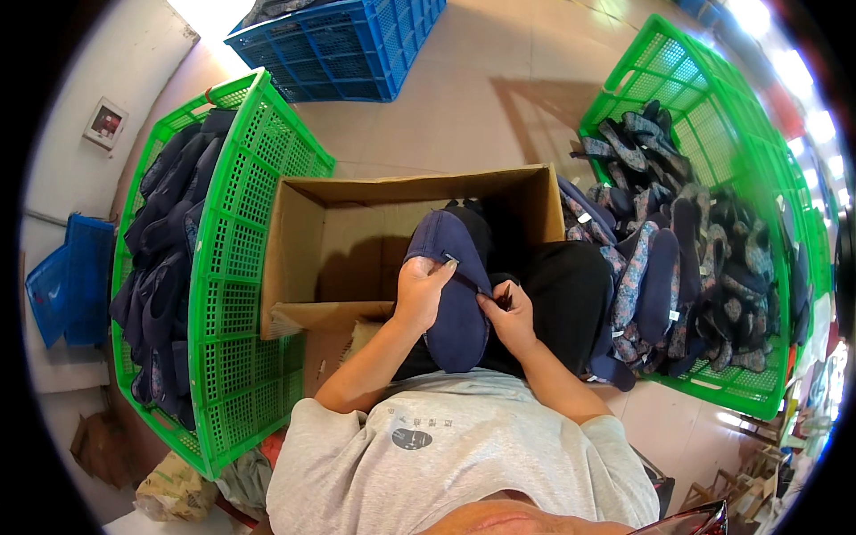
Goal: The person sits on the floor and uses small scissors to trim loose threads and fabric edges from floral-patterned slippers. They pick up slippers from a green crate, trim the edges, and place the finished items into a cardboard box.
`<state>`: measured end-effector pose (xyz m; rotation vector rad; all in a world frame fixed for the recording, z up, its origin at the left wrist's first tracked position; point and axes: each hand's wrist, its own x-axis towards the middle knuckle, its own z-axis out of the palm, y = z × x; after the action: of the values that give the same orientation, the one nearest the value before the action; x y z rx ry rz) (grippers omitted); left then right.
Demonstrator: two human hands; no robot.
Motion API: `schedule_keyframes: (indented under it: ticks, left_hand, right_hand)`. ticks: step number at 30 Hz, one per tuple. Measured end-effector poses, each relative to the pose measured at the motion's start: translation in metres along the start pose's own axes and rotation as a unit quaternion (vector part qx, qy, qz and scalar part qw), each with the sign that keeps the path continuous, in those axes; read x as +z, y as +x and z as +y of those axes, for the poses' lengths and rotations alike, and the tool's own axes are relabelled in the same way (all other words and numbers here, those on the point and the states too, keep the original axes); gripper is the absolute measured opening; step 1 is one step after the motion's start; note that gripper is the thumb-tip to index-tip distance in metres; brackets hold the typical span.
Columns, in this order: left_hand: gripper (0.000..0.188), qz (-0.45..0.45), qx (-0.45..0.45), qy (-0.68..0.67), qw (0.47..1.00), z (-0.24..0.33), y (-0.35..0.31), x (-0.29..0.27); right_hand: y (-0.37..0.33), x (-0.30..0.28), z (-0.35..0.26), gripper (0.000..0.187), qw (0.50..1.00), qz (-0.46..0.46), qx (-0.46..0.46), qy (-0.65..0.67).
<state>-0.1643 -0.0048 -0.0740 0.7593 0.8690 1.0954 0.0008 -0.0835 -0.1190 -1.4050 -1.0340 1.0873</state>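
A navy blue slipper lies over my lap, its rounded toe pointing away from me. My left hand grips its left side, with the thumb and a finger pinched near a small pale tag at the opening. At the opening's right edge, my right hand is closed, fingertips pinching the rim. Something small and dark, perhaps a pair of thread snips, shows between its fingers; its shape is too unclear to name for certain. Part of the slipper's opening is hidden by my fingers.
An open cardboard box stands just beyond my knees. A green crate of dark slippers is on my left. To the right, a green crate holds piled navy and flowered slippers. A blue crate stands farther off.
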Motion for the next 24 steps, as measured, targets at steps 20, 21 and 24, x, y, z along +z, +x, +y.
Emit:
schedule_keyframes:
  ticks: [20, 21, 24]
  left_hand:
    - [0.02, -0.065, 0.126, 0.354, 0.924, 0.007, -0.03, -0.034]
    - [0.021, -0.084, 0.13, 0.344, 0.926, 0.009, -0.032, -0.033]
    - [0.021, -0.099, 0.154, 0.317, 0.931, 0.007, -0.037, -0.032]
  right_hand:
    - [0.002, 0.01, 0.018, 0.03, 0.998, 0.037, 0.042, 0.024]
    - [0.003, 0.009, 0.019, 0.03, 0.991, 0.027, 0.095, 0.089]
    - [0.002, 0.008, 0.016, 0.028, 0.981, 0.018, 0.16, 0.109]
